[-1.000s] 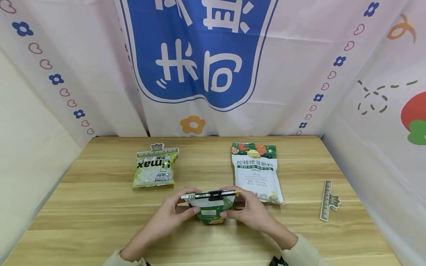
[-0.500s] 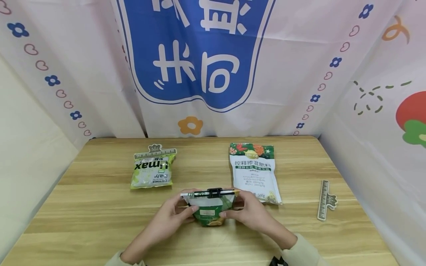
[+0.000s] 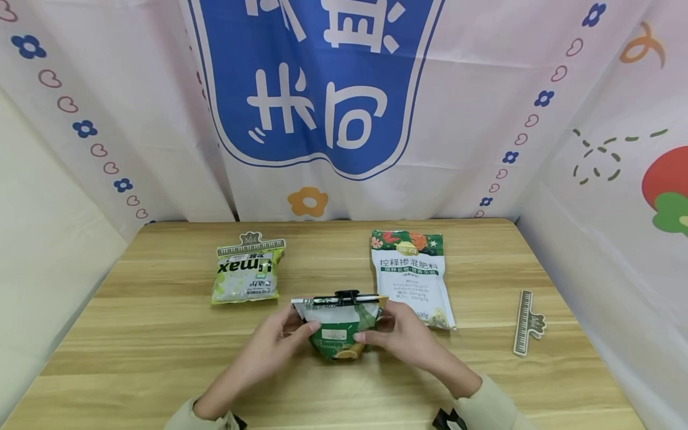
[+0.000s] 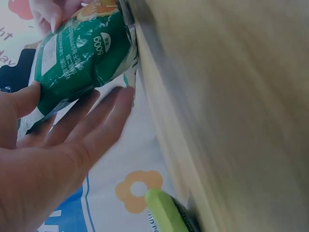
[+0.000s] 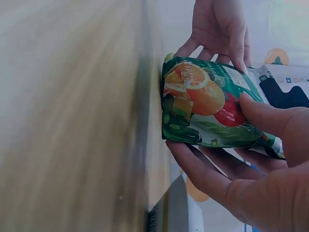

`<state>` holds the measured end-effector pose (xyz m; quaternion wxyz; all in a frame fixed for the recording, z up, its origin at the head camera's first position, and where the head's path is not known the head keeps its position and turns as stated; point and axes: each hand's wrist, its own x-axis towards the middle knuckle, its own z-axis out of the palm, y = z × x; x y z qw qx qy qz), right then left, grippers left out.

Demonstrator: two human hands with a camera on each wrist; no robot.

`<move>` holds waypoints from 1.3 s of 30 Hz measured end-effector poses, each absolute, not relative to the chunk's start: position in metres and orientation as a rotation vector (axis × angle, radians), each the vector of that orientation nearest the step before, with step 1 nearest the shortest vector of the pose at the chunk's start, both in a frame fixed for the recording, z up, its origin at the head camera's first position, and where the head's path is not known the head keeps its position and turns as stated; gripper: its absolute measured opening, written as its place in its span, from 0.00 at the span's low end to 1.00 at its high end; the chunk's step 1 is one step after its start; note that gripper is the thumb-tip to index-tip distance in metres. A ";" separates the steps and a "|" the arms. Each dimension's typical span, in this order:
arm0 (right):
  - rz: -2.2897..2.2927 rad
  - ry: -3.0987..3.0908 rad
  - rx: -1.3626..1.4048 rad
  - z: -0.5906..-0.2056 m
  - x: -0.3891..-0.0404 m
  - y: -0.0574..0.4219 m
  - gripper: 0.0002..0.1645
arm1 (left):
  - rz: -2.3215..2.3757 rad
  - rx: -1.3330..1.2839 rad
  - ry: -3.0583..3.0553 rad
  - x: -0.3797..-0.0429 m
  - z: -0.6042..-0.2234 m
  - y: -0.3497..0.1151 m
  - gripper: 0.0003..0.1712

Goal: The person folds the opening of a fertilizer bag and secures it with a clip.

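A green and white fertilizer bag (image 3: 335,334), its top closed by a long clip with a black middle (image 3: 347,295), stands on the table between both hands. My left hand (image 3: 279,334) holds its left side, thumb on the front and the other fingers behind. On the opposite side my right hand (image 3: 405,335) grips it the same way. Oranges and other produce are printed on the bag (image 5: 205,96) in the right wrist view. The left wrist view shows "500g" on the green bag (image 4: 77,58), near its bottom edge.
A green and white snack-size bag (image 3: 248,278), topped by a piano-key clip (image 3: 251,245), lies at the back left. A larger white fertilizer bag (image 3: 411,280) lies back right. Another piano-key clip (image 3: 528,323) rests on the right. A printed cloth (image 3: 457,119) hangs behind the table.
The held bag's clipped top has risen a little and more of its front faces the camera. Both hands stay on its sides. The other bags and the loose clip have not moved.
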<state>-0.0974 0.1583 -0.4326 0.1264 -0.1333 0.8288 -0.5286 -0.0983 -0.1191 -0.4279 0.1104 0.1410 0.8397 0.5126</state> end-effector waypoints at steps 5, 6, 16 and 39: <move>-1.528 2.432 -0.369 -0.425 -0.102 0.157 0.23 | 1.490 0.373 2.496 -0.105 -0.424 -0.120 0.19; -1.527 2.434 -0.370 -0.423 -0.103 0.157 0.23 | 1.493 0.364 2.498 -0.106 -0.423 -0.120 0.19; -1.656 2.343 -0.294 -0.413 -0.116 0.151 0.20 | 1.666 0.281 2.430 -0.121 -0.415 -0.118 0.22; -1.713 2.320 -0.226 -0.415 -0.146 0.146 0.21 | 1.791 0.121 2.379 -0.153 -0.418 -0.112 0.24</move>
